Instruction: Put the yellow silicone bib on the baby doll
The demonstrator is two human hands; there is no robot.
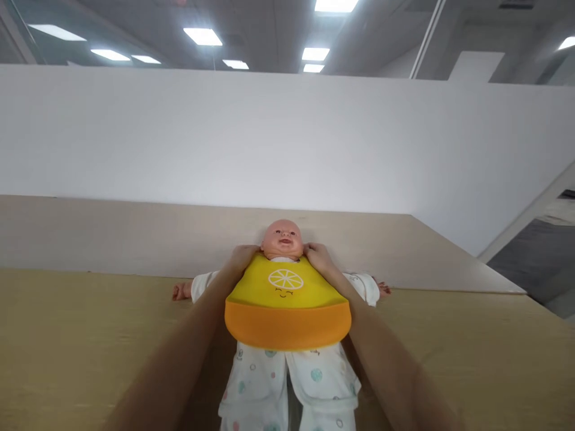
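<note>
A baby doll (283, 235) in white dotted clothes (314, 383) lies on its back, its head away from me and its arms spread. Over its chest lies a yellow bib (287, 293) with a lemon slice, a smiling face and an orange catch pocket (287, 325). My left hand (245, 256) is at the left side of the doll's neck, closed at the bib's upper corner. On the other side, my right hand (317, 255) is closed at the right upper corner of the bib. The fingertips of both hands are partly hidden behind the doll's neck.
The doll rests on a wooden table (90, 347), with a paler board (112, 236) along its far side. A white partition (224, 137) rises behind, with glass above it. The table's right edge angles toward a dark floor (534, 257).
</note>
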